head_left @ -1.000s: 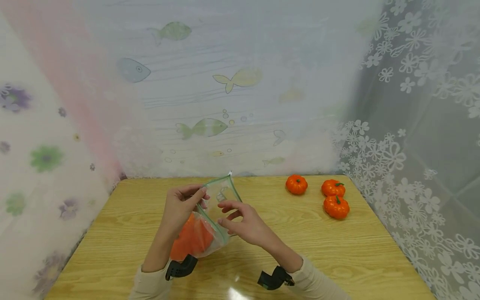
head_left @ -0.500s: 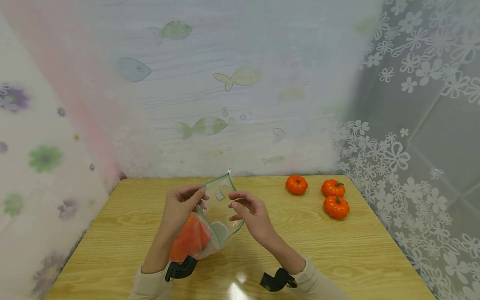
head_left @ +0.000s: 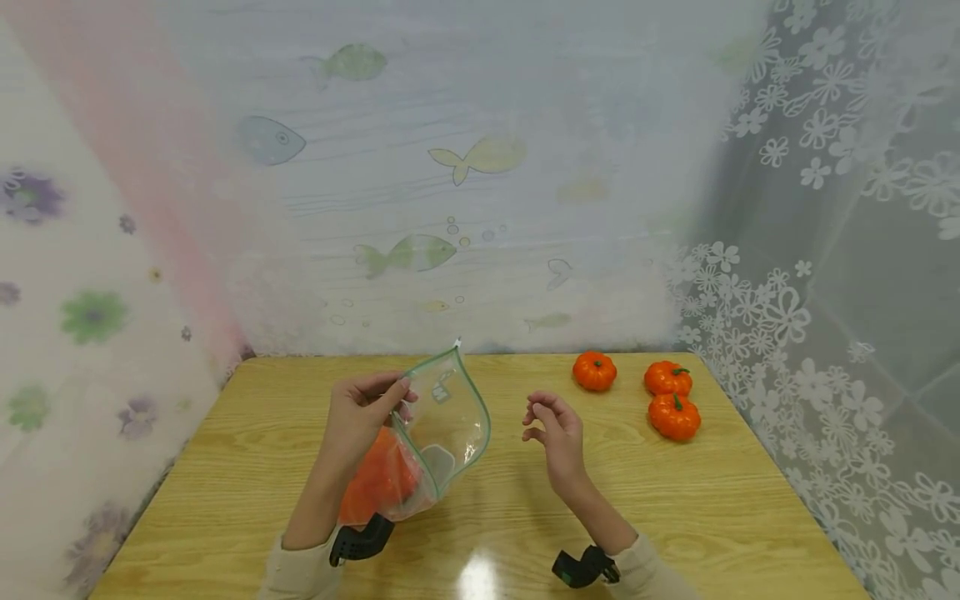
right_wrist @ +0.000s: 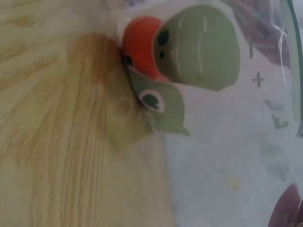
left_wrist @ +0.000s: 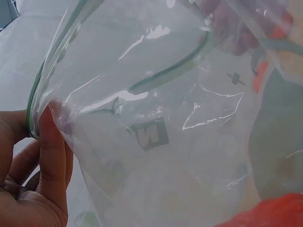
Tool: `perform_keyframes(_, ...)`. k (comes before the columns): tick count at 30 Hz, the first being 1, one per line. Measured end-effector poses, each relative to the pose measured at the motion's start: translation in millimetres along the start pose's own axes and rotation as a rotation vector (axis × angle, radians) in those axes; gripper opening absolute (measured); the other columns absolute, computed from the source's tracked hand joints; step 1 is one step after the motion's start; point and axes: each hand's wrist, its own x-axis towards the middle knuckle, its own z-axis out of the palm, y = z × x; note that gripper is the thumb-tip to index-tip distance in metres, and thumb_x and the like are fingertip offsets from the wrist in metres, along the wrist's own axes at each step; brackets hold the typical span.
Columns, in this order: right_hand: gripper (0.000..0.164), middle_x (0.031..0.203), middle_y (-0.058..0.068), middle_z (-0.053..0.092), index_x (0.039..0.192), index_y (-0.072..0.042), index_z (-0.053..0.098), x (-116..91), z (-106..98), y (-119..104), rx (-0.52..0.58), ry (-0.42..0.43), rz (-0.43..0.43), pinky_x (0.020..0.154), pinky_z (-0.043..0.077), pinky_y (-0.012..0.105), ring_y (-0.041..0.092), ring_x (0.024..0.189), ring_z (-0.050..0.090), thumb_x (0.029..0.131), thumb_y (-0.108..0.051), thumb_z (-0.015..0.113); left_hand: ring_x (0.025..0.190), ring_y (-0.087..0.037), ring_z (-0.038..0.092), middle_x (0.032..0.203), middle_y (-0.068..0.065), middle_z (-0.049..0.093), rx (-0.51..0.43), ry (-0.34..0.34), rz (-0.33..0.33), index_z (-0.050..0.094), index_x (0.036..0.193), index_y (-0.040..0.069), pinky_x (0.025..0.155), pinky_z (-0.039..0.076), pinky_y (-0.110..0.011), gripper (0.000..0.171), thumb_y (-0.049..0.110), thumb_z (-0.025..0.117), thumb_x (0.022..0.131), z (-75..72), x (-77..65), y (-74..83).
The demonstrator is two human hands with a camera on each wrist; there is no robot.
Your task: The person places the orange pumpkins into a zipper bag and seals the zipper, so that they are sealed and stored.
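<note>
A clear zip bag with a green-edged mouth stands tilted on the table, its mouth spread wide toward the right. Orange contents show through its lower left side. My left hand pinches the bag's near rim between thumb and fingers; the left wrist view shows the fingers on the green zip edge. Apart from the bag, to its right, my right hand hangs in the air with loosely bent fingers and nothing in them. The right wrist view catches the bag's printed green and orange pattern.
At the back right of the wooden table sit three small orange pumpkins: one alone, and a farther one touching a nearer one. A fish-patterned curtain hangs behind the table.
My right hand has left the bag's mouth and moved right, toward the pumpkins. The bag's mouth has widened into a rounded opening. My left hand keeps its pinch in the same place.
</note>
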Motion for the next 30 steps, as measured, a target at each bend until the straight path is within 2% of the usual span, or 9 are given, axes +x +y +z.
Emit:
perform_keyframes(5, 0.013, 0.089, 0.002, 0.059, 0.104, -0.004, 0.064, 5, -31, 10, -0.057, 0.062, 0.059, 0.060, 0.056, 0.022, 0.015, 0.076, 0.060, 0.105, -0.005, 0.052, 0.062, -0.011, 0.068, 0.079, 0.002, 0.075, -0.009, 0.000, 0.005, 0.076, 0.109, -0.001, 0.055, 0.054, -0.022, 0.019, 0.014, 0.069, 0.099, -0.8, 0.0, -0.8)
perform_keyframes(11, 0.015, 0.092, 0.001, 0.057, 0.104, -0.010, 0.064, 2, -78, 8, -0.090, 0.193, 0.209, 0.067, 0.056, 0.024, 0.012, 0.078, 0.058, 0.105, -0.008, 0.050, 0.063, -0.012, 0.067, 0.080, 0.003, 0.075, 0.002, 0.002, -0.008, 0.075, 0.110, -0.002, 0.056, 0.054, -0.023, 0.022, 0.015, 0.069, 0.099, -1.9, -2.6, -0.9)
perform_keyframes(17, 0.024, 0.094, -0.003, 0.056, 0.096, -0.022, 0.067, -6, -127, -2, -0.113, 0.285, 0.308, 0.073, 0.056, 0.023, 0.009, 0.081, 0.059, 0.106, -0.012, 0.048, 0.062, -0.012, 0.067, 0.079, 0.002, 0.075, 0.004, 0.007, 0.000, 0.075, 0.109, -0.004, 0.056, 0.055, -0.024, 0.022, 0.015, 0.069, 0.099, -2.7, -5.2, 0.7)
perform_keyframes(21, 0.025, 0.089, -0.008, 0.057, 0.097, -0.025, 0.068, -11, -155, -16, -0.018, 0.360, 0.369, 0.074, 0.055, 0.022, 0.006, 0.078, 0.058, 0.107, -0.015, 0.047, 0.062, -0.012, 0.067, 0.079, 0.002, 0.075, 0.003, 0.009, 0.003, 0.073, 0.110, -0.007, 0.055, 0.055, -0.024, 0.024, 0.014, 0.069, 0.099, -2.5, -5.9, 1.9)
perform_keyframes(26, 0.022, 0.080, -0.006, 0.055, 0.100, -0.022, 0.067, -14, -179, -31, 0.202, 0.503, 0.438, 0.068, 0.052, 0.021, 0.007, 0.073, 0.056, 0.107, -0.014, 0.047, 0.062, -0.012, 0.067, 0.079, 0.002, 0.075, 0.016, 0.002, -0.002, 0.073, 0.111, -0.009, 0.055, 0.055, -0.024, 0.026, 0.014, 0.069, 0.099, -2.6, -2.6, 5.9)
perform_keyframes(30, 0.019, 0.082, -0.005, 0.053, 0.106, -0.021, 0.064, -13, -192, -36, 0.278, 0.595, 0.430, 0.065, 0.051, 0.021, 0.008, 0.071, 0.055, 0.105, -0.012, 0.047, 0.061, -0.012, 0.067, 0.079, 0.001, 0.074, 0.015, 0.002, -0.005, 0.073, 0.110, -0.009, 0.055, 0.055, -0.024, 0.025, 0.013, 0.069, 0.099, -3.4, 0.0, 7.0)
